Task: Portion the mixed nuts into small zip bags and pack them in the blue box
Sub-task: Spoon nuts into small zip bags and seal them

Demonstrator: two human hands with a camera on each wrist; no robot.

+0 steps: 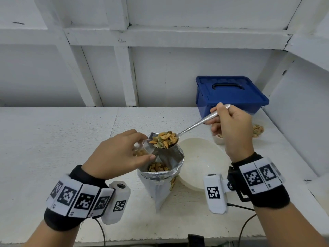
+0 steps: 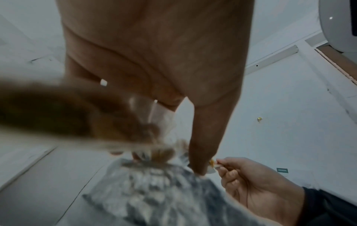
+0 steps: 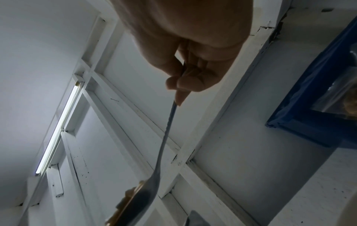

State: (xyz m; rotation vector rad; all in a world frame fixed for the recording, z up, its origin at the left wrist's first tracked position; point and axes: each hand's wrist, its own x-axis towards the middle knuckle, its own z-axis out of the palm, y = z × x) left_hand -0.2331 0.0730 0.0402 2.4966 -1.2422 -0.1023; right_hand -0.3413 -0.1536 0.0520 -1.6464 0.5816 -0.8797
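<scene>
My right hand [image 1: 218, 111] grips the handle of a metal spoon [image 1: 195, 124]. Its bowl is heaped with mixed nuts [image 1: 164, 139] and hangs just above the open foil nut bag [image 1: 160, 182], which stands on the table. My left hand [image 1: 146, 147] pinches a small clear zip bag [image 1: 138, 151] with a few nuts in it, right beside the spoon's bowl and over the foil bag's mouth. The blue box [image 1: 229, 93] sits at the back right with its lid on. In the right wrist view, fingers [image 3: 185, 82] curl round the spoon [image 3: 168, 130].
A white bowl [image 1: 201, 163] sits just right of the foil bag. Two small bags with nuts lie at the right, one [image 1: 258, 130] near the table edge, another [image 1: 218, 139] partly hidden behind my right hand. A white wall rises behind the table.
</scene>
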